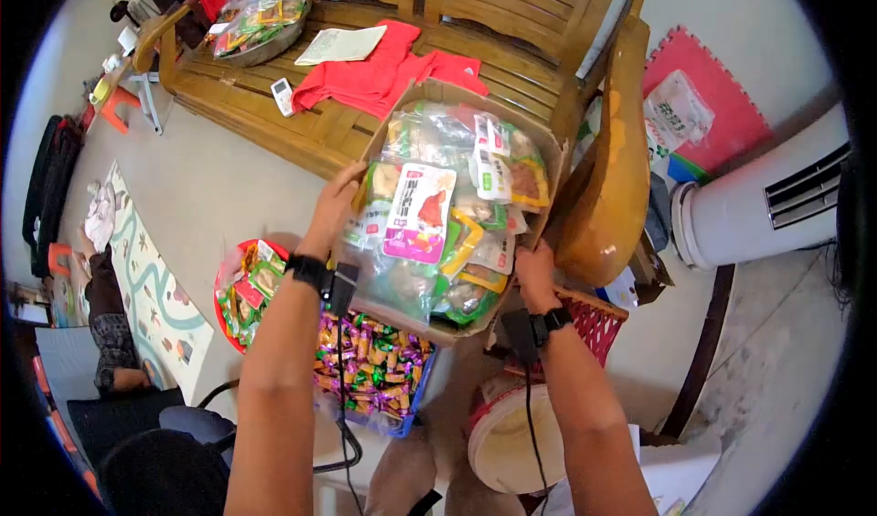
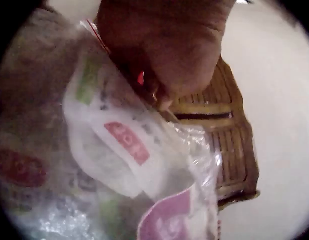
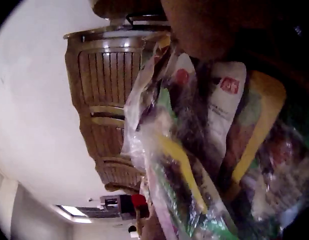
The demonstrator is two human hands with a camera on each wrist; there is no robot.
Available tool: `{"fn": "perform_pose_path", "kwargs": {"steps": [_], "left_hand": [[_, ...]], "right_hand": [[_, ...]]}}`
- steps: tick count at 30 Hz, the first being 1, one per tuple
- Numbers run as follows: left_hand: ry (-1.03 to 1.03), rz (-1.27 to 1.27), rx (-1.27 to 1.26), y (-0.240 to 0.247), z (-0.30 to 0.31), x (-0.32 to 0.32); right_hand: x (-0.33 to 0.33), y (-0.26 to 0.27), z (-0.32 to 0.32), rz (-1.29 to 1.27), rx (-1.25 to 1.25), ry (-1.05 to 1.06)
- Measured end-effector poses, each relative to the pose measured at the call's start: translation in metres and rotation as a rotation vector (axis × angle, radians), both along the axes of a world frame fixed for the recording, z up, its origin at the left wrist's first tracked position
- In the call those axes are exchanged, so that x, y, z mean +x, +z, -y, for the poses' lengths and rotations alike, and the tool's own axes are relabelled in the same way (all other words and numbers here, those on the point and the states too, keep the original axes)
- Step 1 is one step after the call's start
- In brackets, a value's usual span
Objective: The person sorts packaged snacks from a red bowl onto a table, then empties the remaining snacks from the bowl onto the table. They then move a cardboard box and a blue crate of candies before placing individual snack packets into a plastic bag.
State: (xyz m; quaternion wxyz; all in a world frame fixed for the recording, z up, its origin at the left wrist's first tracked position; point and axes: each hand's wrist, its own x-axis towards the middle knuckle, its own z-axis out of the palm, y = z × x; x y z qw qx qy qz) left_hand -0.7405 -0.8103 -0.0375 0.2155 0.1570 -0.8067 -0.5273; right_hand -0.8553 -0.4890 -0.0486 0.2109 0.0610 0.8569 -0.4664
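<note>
Between both hands is a cardboard box [image 1: 548,146] heaped with clear plastic packets of snack food [image 1: 461,233]. My left hand [image 1: 333,213] grips the box's left side, fingers over the rim. On the right, my right hand [image 1: 536,274] holds the lower right side, its fingers partly hidden by the box. A white and purple packet [image 1: 420,213] lies on top of the heap. In the left wrist view the left hand [image 2: 164,50] is close beside a clear bag [image 2: 119,150]. The right wrist view has packets [image 3: 227,105] just below the dark right hand [image 3: 204,30].
Behind the box stands a wooden bench [image 1: 233,105] with red cloth [image 1: 365,78], a remote [image 1: 283,97] and a bowl [image 1: 265,52] of packets. Below are a blue crate [image 1: 402,423] of wrapped candies, a red basin [image 1: 219,288] of packets and a round tub [image 1: 512,443].
</note>
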Motion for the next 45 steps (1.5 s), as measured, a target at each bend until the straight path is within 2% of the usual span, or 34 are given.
{"fn": "perform_pose_path", "kwargs": {"steps": [1, 3, 5, 6, 7, 8, 9, 10, 11, 12, 13, 14, 15, 17, 19, 20, 21, 22, 26, 29, 31, 33, 34, 35, 37, 38, 39, 41, 42, 43, 45], "left_hand": [[0.008, -0.001, 0.004, 0.004, -0.005, 0.013], [0.547, 0.102, -0.203, 0.015, -0.027, 0.059], [0.801, -0.090, 0.541, 0.014, -0.065, 0.096], [0.734, -0.002, 0.930, 0.030, -0.099, 0.108], [0.244, 0.014, 1.049, -0.018, -0.115, 0.134], [0.277, 0.203, 1.275, 0.014, -0.160, 0.128], [0.202, 0.222, 1.289, 0.009, -0.190, 0.114], [0.082, 0.159, 1.471, -0.021, -0.208, 0.110], [0.088, 0.157, 1.471, -0.033, -0.212, 0.101], [0.095, 0.032, 1.499, -0.036, -0.212, 0.090], [0.098, -0.093, 1.520, -0.038, -0.209, 0.083], [0.100, -0.098, 1.512, -0.042, -0.202, 0.076], [0.198, -0.135, 1.400, -0.034, -0.192, 0.070], [0.325, -0.178, 1.214, -0.021, -0.169, 0.062], [0.278, -0.163, 0.993, -0.010, -0.140, 0.049], [0.239, -0.166, 0.897, -0.012, -0.124, 0.044], [0.244, -0.177, 0.841, -0.013, -0.113, 0.039], [0.230, -0.172, 0.832, -0.010, -0.103, 0.033], [0.193, -0.081, 0.779, 0.018, -0.091, 0.026], [0.240, -0.066, 0.777, 0.021, -0.095, 0.051], [0.272, -0.067, 0.791, 0.019, -0.101, 0.077], [0.356, -0.054, 0.811, 0.020, -0.111, 0.109], [0.405, -0.056, 0.831, 0.014, -0.119, 0.124], [0.415, -0.033, 0.834, 0.007, -0.128, 0.142], [0.449, 0.187, 0.777, -0.013, -0.148, 0.177], [0.500, 0.251, 0.714, -0.040, -0.164, 0.201], [0.614, 0.295, 0.755, -0.035, -0.184, 0.214], [0.682, 0.415, 0.865, -0.063, -0.219, 0.260], [0.689, 0.438, 0.940, -0.079, -0.234, 0.285], [0.730, 0.517, 0.983, -0.079, -0.247, 0.301], [0.758, 0.606, 1.038, -0.078, -0.270, 0.330]], "right_hand": [[-0.001, 0.004, 0.001, 0.060, -0.007, -0.044], [-0.005, -0.020, -0.002, -0.016, -0.041, 0.002], [-0.006, -0.020, -0.001, -0.010, -0.144, -0.018], [-0.006, -0.014, 0.002, -0.012, -0.146, -0.018], [-0.004, -0.003, 0.007, -0.020, -0.152, -0.039], [-0.003, 0.003, 0.011, -0.024, -0.156, -0.060], [-0.002, 0.004, 0.013, -0.018, -0.157, -0.058], [-0.003, 0.006, 0.014, -0.053, -0.155, -0.031], [-0.005, 0.007, 0.018, -0.088, -0.153, -0.002], [-0.008, 0.005, 0.023, -0.088, -0.160, 0.004], [-0.011, 0.001, 0.030, -0.108, -0.240, 0.006], [-0.015, -0.004, 0.037, -0.128, -0.319, 0.007], [-0.015, 0.005, 0.048, -0.117, -0.318, 0.014], [-0.015, 0.032, 0.075, 0.184, -0.835, 0.143], [-0.011, 0.015, 0.101, 0.016, -0.791, 0.285], [-0.001, 0.024, 0.113, -0.024, -0.753, 0.385], [0.009, 0.007, 0.124, -0.284, -0.555, 0.516], [0.023, -0.001, 0.134, -0.311, -0.615, 0.579], [0.028, -0.006, 0.171, -0.214, -0.753, 0.546], [0.026, 0.011, 0.201, -0.190, -0.641, 0.605], [0.022, 0.009, 0.221, -0.320, -0.350, 0.717], [0.016, 0.009, 0.238, -0.229, -0.430, 0.793], [0.011, 0.020, 0.239, -0.026, -0.448, 0.851], [0.016, 0.008, 0.244, -0.065, -0.575, 0.768], [0.027, 0.003, 0.223, -0.198, -0.526, 0.727], [0.036, -0.005, 0.204, -0.133, -0.541, 0.660], [0.045, -0.016, 0.181, -0.074, -0.555, 0.596], [0.072, -0.055, 0.121, -0.043, -0.352, 0.493], [0.082, -0.073, 0.085, -0.029, -0.081, 0.540], [0.096, -0.075, 0.048, 0.040, 0.029, 0.540], [0.129, -0.073, -0.023, -0.002, 0.133, 0.508]]}}
